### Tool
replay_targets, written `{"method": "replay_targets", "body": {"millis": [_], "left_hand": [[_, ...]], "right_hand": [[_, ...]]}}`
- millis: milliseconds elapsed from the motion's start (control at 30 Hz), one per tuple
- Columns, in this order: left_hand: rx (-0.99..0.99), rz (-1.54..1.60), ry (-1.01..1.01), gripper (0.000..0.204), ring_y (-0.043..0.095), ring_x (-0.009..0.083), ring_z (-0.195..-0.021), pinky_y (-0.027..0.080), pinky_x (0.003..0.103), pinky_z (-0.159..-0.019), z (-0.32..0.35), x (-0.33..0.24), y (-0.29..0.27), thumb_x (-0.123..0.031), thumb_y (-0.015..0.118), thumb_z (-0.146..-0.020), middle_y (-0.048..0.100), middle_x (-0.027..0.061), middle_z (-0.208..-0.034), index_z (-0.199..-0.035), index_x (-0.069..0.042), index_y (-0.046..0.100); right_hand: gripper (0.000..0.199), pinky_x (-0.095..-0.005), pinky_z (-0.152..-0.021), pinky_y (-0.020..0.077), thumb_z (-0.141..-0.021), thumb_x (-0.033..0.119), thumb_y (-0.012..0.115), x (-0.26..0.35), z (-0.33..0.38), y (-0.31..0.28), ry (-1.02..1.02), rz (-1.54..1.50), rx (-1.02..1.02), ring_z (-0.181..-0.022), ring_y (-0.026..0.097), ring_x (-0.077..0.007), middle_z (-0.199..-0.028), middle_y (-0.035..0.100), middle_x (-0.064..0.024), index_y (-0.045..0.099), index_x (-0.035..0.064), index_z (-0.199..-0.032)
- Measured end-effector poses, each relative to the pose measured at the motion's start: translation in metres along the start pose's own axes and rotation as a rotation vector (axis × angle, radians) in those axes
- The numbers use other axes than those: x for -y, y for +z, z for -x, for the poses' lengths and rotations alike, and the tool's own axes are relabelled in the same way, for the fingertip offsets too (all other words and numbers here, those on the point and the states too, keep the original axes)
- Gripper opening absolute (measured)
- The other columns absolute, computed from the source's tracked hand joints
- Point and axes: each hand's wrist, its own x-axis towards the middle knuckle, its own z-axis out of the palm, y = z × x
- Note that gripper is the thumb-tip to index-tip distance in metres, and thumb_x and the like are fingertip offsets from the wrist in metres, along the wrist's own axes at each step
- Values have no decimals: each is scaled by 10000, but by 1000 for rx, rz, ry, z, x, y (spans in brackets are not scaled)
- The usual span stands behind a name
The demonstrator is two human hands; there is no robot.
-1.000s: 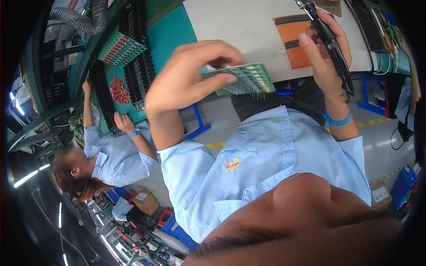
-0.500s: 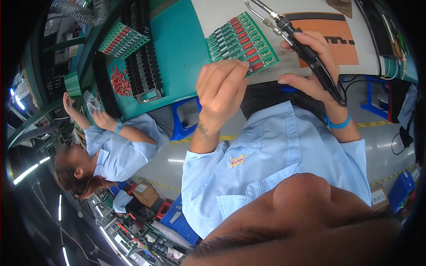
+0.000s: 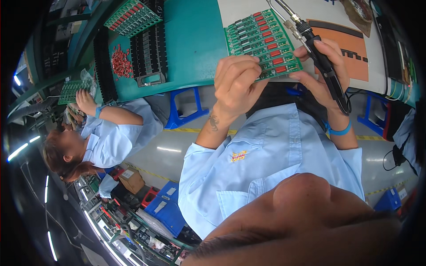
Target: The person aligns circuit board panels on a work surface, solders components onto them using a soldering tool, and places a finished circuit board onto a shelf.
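Note:
In front of me a green circuit board point(image 3: 248, 41) with a row of red rectangular components sits tilted over the white work surface. My left hand point(image 3: 237, 80) is closed on its near left edge, with the fingertips on the board's face. My right hand point(image 3: 328, 71) grips a soldering iron point(image 3: 323, 66) with a black handle and a thin metal tube alongside its shaft. The iron points up and away, past the board's right edge. My right thumb and fingertips are close by the board's near right corner; whether they touch it I cannot tell.
An orange mat point(image 3: 344, 48) with black strips lies right of the iron. Leftward, a green mat point(image 3: 191, 48) bears a pile of red components point(image 3: 121, 61), black racks point(image 3: 148, 53) and another populated board point(image 3: 133, 17). A co-worker point(image 3: 115, 128) at far left handles a green board point(image 3: 73, 91).
The board and both my hands appear slightly lower and further right in the view, with the board turned flatter. The co-worker's hands have shifted to a green board. My grips stay the same.

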Motion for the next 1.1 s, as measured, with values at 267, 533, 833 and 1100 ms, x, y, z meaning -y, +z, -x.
{"method": "replay_targets", "body": {"millis": [267,533,833,1100], "left_hand": [[149,-195,20,461,701,254,-1040,559,350,-846,2,20,-12,30,789,-787,704,85,-1030,-1203,-44,604],[-130,227,-675,465,700,208,-922,582,302,-794,21,36,-12,24,707,-916,700,115,-1042,-1344,2,526],[-144,727,-999,647,685,172,-764,611,265,-652,9,28,-13,30,700,-954,664,138,-993,-1470,-13,312],[-275,787,-889,669,691,182,-786,623,281,-686,10,7,-12,57,714,-935,663,141,-981,-1467,-26,318]], "right_hand": [[721,-352,-910,633,-745,-62,867,-4,9,-9,-41,-9,-9,-1053,719,-274,-1309,549,-162,554,6,-1391],[695,-366,-903,643,-780,-96,829,-9,31,-27,55,-25,-53,-1095,709,-307,-1333,530,-173,531,15,-1398],[664,-403,-942,649,-810,-142,779,-9,40,-32,146,-70,-111,-1130,695,-341,-1380,491,-180,520,23,-1400],[665,-417,-989,636,-822,-157,756,-12,40,-37,137,-64,-122,-1177,676,-345,-1393,479,-176,506,21,-1412]]}}
